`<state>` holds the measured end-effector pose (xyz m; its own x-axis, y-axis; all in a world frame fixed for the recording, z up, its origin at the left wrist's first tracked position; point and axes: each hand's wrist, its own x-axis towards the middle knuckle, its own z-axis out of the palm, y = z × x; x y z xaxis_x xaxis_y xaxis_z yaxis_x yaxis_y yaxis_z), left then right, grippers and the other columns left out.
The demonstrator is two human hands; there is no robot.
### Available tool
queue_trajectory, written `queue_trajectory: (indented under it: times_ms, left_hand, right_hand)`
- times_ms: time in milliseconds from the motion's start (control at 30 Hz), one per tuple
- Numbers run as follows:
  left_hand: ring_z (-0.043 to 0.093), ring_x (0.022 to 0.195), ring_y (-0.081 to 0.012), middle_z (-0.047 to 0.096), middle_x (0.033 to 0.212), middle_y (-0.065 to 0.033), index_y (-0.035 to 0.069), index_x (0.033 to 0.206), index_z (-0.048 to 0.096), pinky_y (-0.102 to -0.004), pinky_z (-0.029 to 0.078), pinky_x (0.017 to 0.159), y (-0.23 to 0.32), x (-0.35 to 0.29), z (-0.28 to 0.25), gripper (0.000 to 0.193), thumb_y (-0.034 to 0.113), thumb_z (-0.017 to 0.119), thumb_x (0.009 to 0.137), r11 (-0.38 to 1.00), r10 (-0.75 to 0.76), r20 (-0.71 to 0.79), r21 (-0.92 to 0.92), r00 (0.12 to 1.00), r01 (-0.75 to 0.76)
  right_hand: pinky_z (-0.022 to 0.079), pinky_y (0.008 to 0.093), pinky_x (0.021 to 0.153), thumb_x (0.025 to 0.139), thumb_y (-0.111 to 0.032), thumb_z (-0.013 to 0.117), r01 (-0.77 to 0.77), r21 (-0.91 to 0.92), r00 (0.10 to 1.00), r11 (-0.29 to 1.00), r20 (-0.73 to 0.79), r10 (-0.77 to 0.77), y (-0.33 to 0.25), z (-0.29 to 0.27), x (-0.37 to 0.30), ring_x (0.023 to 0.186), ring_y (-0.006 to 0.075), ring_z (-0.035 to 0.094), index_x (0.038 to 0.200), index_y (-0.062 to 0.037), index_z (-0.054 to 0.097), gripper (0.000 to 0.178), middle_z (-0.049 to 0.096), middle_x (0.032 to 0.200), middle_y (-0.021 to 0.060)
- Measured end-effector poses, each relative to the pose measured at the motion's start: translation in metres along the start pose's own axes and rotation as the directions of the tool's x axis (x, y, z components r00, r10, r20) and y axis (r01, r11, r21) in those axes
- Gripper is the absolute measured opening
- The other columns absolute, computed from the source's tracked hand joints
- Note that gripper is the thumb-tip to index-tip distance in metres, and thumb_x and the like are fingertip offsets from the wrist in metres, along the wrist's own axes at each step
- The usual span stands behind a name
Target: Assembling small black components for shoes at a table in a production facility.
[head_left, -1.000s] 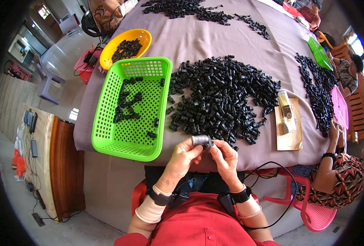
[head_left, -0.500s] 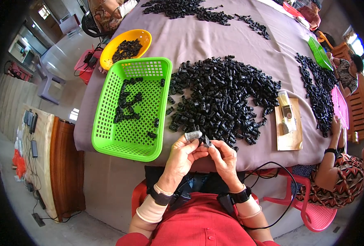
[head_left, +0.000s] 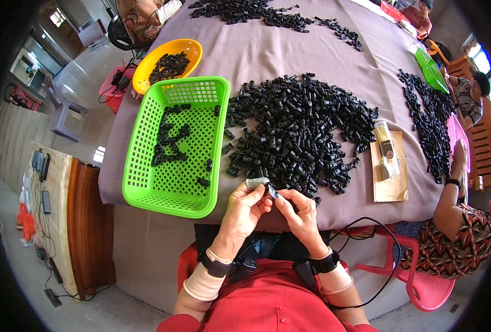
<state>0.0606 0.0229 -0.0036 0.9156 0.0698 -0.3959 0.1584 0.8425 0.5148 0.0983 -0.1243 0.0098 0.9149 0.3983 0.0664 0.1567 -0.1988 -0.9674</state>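
Black plastic piece (head_left: 267,191) sits between the two hands, pinched by the left hand (head_left: 240,213), whose forefinger wears a grey cover (head_left: 256,182). The right hand (head_left: 302,218) pinches a small grey blade-like piece (head_left: 273,192) against it, its exact kind too small to tell. Compared with half a second ago, both hands sit slightly further left, and a co-worker's hand (head_left: 460,153), well to their right, reaches nearer a pink basket (head_left: 456,135). Mauve cloth covers the worktop (head_left: 245,50). Just beyond the hands spreads a black heap (head_left: 301,127); to their left stands a green basket (head_left: 220,141), to their right a tan board (head_left: 390,191). Far left of them are a wooden cabinet (head_left: 93,221) and a plastic chair (head_left: 63,119).
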Motion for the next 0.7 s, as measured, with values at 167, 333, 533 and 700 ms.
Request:
queue_trajectory:
  times_ms: [167, 333, 533, 700]
  left_hand:
    - [0.061, 0.067, -0.0144, 0.064, 0.083, -0.0066, 0.006, 0.099, 0.06, -0.0256, 0.05, 0.058, 0.0021, -0.0013, 0.0009, 0.012, 0.007, 0.053, 0.089, 0.998, -0.029, -0.011, 0.056, 1.0, 0.029]
    - [0.061, 0.069, -0.0151, 0.064, 0.085, -0.007, 0.006, 0.099, 0.06, -0.0265, 0.051, 0.061, 0.0017, -0.0008, -0.0035, 0.013, 0.006, 0.053, 0.088, 0.999, -0.031, 0.003, 0.045, 1.0, 0.03]
    - [0.061, 0.07, -0.0149, 0.064, 0.084, -0.0074, 0.007, 0.098, 0.061, -0.0269, 0.052, 0.063, 0.0041, -0.0002, -0.0018, 0.012, 0.005, 0.055, 0.088, 0.997, -0.048, -0.06, -0.068, 0.997, 0.044]
    - [0.061, 0.07, -0.0145, 0.064, 0.084, -0.0074, 0.007, 0.097, 0.061, -0.0274, 0.054, 0.064, 0.0032, 0.0005, -0.0049, 0.011, 0.005, 0.056, 0.087, 0.991, -0.054, -0.038, -0.127, 0.998, 0.049]
  right_hand:
    - [0.047, 0.0268, 0.06, 0.084, -0.014, 0.061, -0.002, -0.012, 1.0, 1.0, -0.006, 0.002, 0.0013, 0.0005, 0.0006, 0.066, 0.0141, 0.06, 0.093, -0.0001, 0.063, 0.016, 0.063, 0.073, 0.0097]
    - [0.046, 0.0265, 0.059, 0.084, -0.014, 0.061, 0.014, -0.036, 1.0, 0.999, -0.006, -0.014, 0.0021, 0.0018, 0.0015, 0.065, 0.013, 0.059, 0.093, 0.0, 0.063, 0.016, 0.062, 0.072, 0.0088]
    - [0.045, 0.0245, 0.06, 0.084, -0.013, 0.061, -0.069, 0.077, 0.996, 0.995, -0.044, 0.073, 0.0019, -0.0007, -0.0026, 0.065, 0.0095, 0.055, 0.092, 0.0006, 0.062, 0.016, 0.061, 0.071, 0.0058]
    - [0.046, 0.0258, 0.061, 0.083, -0.013, 0.062, 0.024, 0.042, 0.999, 0.999, 0.037, -0.026, 0.0033, -0.0033, -0.0029, 0.067, 0.0131, 0.058, 0.091, 0.0004, 0.062, 0.015, 0.063, 0.076, 0.0079]
